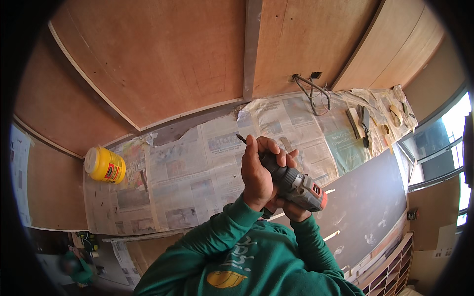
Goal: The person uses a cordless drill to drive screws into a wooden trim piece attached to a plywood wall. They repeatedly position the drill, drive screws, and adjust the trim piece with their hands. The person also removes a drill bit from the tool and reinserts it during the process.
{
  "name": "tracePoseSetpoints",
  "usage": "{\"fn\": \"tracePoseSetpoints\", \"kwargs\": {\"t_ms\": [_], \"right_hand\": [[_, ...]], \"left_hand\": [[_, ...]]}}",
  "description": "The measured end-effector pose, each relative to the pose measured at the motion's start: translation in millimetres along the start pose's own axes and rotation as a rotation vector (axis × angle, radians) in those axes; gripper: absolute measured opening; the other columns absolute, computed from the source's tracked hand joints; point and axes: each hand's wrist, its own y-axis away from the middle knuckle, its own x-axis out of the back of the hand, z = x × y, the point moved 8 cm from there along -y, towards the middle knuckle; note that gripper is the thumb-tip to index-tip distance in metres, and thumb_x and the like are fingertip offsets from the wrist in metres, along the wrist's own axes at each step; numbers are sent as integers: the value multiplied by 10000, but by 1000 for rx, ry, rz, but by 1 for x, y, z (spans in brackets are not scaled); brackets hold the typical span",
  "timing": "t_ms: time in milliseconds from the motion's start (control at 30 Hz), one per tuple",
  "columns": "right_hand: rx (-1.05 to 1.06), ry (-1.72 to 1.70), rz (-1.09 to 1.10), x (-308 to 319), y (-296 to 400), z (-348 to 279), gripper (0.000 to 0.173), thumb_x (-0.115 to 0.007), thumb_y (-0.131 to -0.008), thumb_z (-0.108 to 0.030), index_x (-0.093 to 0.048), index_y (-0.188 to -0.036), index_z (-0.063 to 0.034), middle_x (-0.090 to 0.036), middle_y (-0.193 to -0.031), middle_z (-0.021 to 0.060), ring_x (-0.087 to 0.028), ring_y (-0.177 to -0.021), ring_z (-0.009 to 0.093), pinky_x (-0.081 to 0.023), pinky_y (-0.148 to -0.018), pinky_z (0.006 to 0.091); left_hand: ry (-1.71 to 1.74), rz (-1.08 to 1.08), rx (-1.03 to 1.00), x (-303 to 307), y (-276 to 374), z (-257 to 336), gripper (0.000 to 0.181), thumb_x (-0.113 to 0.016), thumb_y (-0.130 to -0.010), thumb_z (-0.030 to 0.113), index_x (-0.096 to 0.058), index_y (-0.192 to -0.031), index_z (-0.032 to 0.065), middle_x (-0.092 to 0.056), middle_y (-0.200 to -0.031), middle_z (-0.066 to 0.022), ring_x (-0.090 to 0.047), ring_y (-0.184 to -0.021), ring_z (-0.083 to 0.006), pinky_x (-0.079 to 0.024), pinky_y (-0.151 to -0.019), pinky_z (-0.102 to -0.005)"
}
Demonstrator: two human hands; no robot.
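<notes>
A grey and black cordless drill [301, 188] with orange-red trim lies across the front of my chest, angled up to the left. My left hand [257, 172] is wrapped round its chuck end, thumb raised and fingers curled over the front. Past the thumb a dark screwdriver bit [241, 139] sticks out. My right hand [294, 211] holds the drill lower down, near its handle, which the body of the tool and my sleeve mostly hide. Below the drill spreads a surface covered with taped newspaper [185, 166].
A yellow plastic tub [107, 165] stands at the left. Looped cables [314, 94] protrude from the plywood wall panel [296, 44]. Hand tools [361, 124] and tape rolls [386, 128] lie at the right, towards a window [437, 137]. Another person [76, 264] is at lower left.
</notes>
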Motion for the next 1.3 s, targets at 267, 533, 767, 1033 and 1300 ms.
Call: {"fn": "tracePoseSetpoints", "kwargs": {"t_ms": [267,533,767,1033,1300], "right_hand": [[6,-108,58,-4,0,-2,472,-758,-754,26,-650,-1212,-12,-712,-1079,69,-677,-981,190,-541,-918,348],[-39,-153,65,-5,0,5,470,-765,-775,14,-648,-1229,-14,-705,-1107,65,-666,-1010,195,-537,-937,353],[73,125,3,17,0,28,547,-802,-784,-14,-603,-1293,-26,-679,-1119,48,-647,-1015,178,-546,-916,345],[-68,-43,-4,-7,-3,-2,417,-780,-849,-22,-672,-1250,-54,-719,-1157,47,-658,-1068,146,-540,-945,321],[-70,-58,67,-6,-2,-6,377,-797,-851,-47,-681,-1209,-67,-714,-1087,17,-643,-996,120,-543,-896,313]], "left_hand": [[-8,9,-26,3,-6,-2,543,-343,-1080,573,-527,-848,118,-501,-657,-30,-609,-648,-221,-506,-1012,-526],[-38,26,-39,4,-9,-1,485,-399,-1074,551,-497,-819,150,-477,-652,-5,-598,-649,-210,-507,-996,-536],[22,97,-17,14,-14,-13,441,-446,-1074,505,-452,-786,171,-444,-640,5,-506,-596,-188,-488,-1012,-550],[-42,104,-51,13,-17,-1,402,-455,-1083,447,-402,-788,181,-414,-671,21,-500,-646,-173,-487,-1031,-532],[-61,92,-59,13,-22,-4,394,-454,-1091,421,-393,-785,181,-412,-682,22,-502,-658,-165,-489,-1041,-529]]}}
